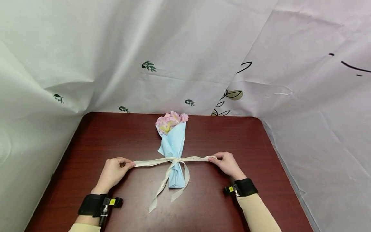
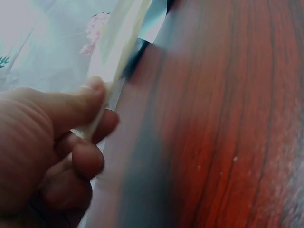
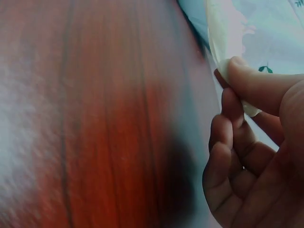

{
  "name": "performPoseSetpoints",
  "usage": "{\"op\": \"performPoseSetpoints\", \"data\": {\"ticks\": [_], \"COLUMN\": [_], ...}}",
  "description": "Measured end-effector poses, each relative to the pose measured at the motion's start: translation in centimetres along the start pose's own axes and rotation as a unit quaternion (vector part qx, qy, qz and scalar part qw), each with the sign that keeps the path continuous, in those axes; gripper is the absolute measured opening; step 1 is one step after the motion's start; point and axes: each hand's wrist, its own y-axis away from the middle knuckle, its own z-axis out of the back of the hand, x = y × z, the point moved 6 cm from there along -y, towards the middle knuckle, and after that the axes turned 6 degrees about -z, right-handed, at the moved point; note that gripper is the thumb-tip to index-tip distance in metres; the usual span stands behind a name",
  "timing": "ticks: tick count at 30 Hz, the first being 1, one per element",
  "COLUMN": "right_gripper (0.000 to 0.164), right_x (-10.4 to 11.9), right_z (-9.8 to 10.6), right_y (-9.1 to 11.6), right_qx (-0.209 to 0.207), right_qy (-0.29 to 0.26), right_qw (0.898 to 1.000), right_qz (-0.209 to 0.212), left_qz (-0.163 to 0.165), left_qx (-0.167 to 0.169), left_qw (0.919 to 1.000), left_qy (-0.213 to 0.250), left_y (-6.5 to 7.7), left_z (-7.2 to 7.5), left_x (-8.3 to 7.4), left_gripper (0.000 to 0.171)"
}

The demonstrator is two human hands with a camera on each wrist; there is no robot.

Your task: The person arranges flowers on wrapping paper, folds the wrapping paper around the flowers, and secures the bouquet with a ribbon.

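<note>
A bouquet of pink flowers (image 1: 169, 121) in light blue wrapping paper (image 1: 175, 141) lies on the table, blooms toward the back. A cream ribbon (image 1: 156, 162) is tied round the lower part of the wrap, with two loose tails trailing to the front. To the left, my left hand (image 1: 114, 172) pinches one bow loop between thumb and fingers. My right hand (image 1: 227, 164) pinches the opposite loop on the right. Between the hands the ribbon runs nearly straight across the wrap. Both wrist views show the ribbon (image 2: 118, 42) held at the fingertips.
The dark red wooden table (image 1: 121, 132) has rounded back corners. A pale curtain (image 1: 174, 48) with leaf prints hangs behind it and along both sides. Each wrist wears a black strap (image 1: 92, 205) with a small camera.
</note>
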Motion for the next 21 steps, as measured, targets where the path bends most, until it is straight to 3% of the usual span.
{"op": "performPoseSetpoints", "data": {"ticks": [10, 21], "right_gripper": [0.006, 0.009], "right_x": [0.02, -0.10], "right_z": [-0.70, -0.64], "right_y": [0.32, 0.75], "right_qx": [-0.006, -0.008], "right_qy": [0.044, 0.078], "right_qw": [0.999, 0.997], "right_qz": [-0.005, -0.017], "left_qz": [0.044, 0.043], "left_qx": [0.039, 0.028], "left_qw": [0.9983, 0.9984], "left_qy": [-0.004, -0.025], "left_y": [0.41, 0.61], "left_z": [-0.41, -0.48], "left_x": [0.55, 0.85], "left_gripper": [0.005, 0.009]}}
